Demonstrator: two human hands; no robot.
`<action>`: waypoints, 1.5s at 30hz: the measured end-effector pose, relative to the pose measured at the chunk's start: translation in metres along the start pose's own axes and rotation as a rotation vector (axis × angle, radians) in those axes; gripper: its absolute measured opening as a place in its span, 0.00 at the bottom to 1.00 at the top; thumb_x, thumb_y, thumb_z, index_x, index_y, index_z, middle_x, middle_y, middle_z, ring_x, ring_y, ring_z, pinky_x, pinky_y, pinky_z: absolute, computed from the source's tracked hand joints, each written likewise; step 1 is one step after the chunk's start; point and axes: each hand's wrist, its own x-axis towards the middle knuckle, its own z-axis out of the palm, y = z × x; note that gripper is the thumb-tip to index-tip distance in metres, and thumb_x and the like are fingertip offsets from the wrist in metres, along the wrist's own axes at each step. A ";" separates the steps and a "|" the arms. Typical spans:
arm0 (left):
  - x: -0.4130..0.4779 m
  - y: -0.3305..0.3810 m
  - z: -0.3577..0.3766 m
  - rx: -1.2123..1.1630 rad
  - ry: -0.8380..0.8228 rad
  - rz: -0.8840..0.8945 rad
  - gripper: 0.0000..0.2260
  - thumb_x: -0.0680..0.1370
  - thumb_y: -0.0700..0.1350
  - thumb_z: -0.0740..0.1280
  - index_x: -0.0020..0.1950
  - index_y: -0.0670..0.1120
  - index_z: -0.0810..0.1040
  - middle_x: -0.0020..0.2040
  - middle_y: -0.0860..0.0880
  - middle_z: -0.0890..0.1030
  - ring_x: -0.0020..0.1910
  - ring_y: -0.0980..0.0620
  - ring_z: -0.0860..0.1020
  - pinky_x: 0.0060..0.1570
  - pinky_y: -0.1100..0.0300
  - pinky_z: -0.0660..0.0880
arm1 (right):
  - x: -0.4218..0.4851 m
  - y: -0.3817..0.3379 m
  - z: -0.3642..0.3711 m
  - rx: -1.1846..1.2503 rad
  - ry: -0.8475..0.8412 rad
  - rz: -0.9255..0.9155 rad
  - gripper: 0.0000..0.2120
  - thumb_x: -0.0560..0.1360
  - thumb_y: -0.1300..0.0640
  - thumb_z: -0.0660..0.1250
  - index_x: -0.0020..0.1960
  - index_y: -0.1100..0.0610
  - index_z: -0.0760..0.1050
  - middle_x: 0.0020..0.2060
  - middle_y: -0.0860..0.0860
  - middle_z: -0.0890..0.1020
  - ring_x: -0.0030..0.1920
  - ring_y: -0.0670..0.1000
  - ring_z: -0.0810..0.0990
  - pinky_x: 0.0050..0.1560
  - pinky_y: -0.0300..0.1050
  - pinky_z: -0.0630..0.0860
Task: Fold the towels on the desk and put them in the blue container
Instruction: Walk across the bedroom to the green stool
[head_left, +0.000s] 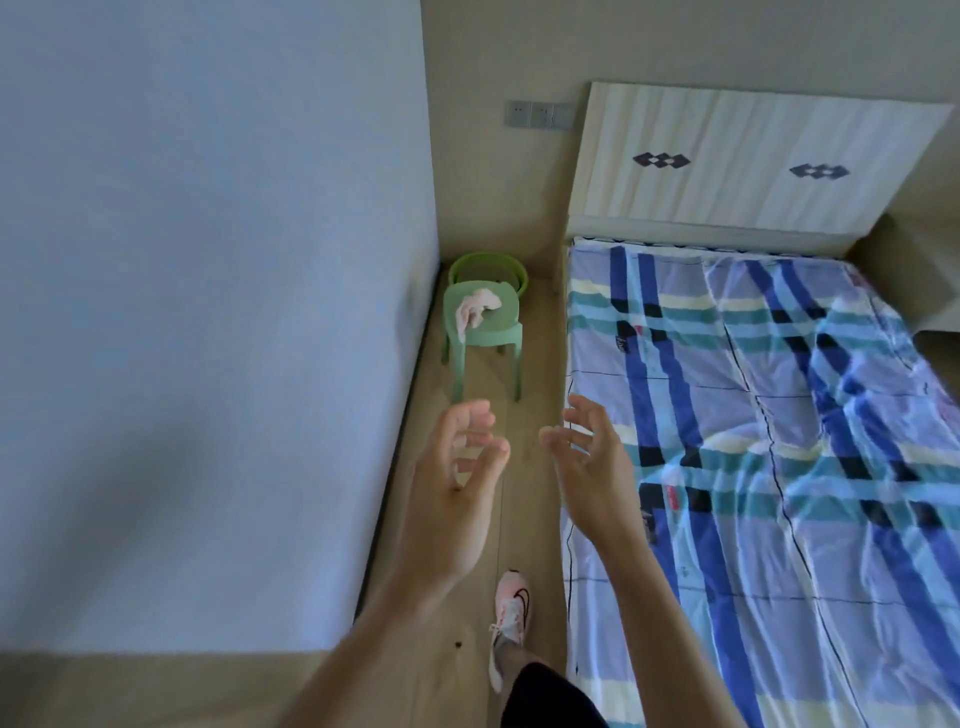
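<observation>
A crumpled pink towel (474, 307) lies on the seat of a small green stool (483, 332) standing in the narrow aisle between wall and bed. My left hand (457, 488) and my right hand (592, 467) are both raised in front of me, fingers apart and empty, well short of the stool. No blue container or desk is in view.
A green basin (488, 267) stands on the floor behind the stool, in the corner. A bed (753, 441) with a blue plaid sheet fills the right side. A pale wall (208, 312) runs along the left. My foot in a pink shoe (511, 613) is on the wooden floor.
</observation>
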 end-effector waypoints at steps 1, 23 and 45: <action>0.026 -0.001 0.006 0.014 -0.001 -0.008 0.11 0.81 0.47 0.66 0.63 0.51 0.76 0.59 0.55 0.80 0.54 0.69 0.77 0.50 0.76 0.72 | 0.026 -0.002 0.000 -0.009 -0.015 0.006 0.26 0.79 0.48 0.67 0.75 0.50 0.67 0.65 0.48 0.77 0.63 0.48 0.78 0.64 0.56 0.77; 0.554 -0.150 0.080 0.176 -0.087 -0.339 0.11 0.81 0.48 0.66 0.59 0.45 0.80 0.57 0.47 0.82 0.51 0.53 0.79 0.45 0.65 0.71 | 0.480 -0.008 0.093 -0.075 -0.046 0.283 0.23 0.79 0.49 0.66 0.73 0.50 0.68 0.64 0.45 0.76 0.61 0.46 0.77 0.59 0.45 0.76; 0.768 -0.479 0.131 1.029 -0.612 -0.540 0.20 0.80 0.50 0.61 0.67 0.42 0.73 0.66 0.38 0.75 0.68 0.35 0.71 0.66 0.43 0.70 | 0.634 0.115 0.175 -0.143 -0.074 0.616 0.24 0.79 0.48 0.66 0.73 0.46 0.66 0.65 0.46 0.76 0.63 0.43 0.76 0.67 0.50 0.74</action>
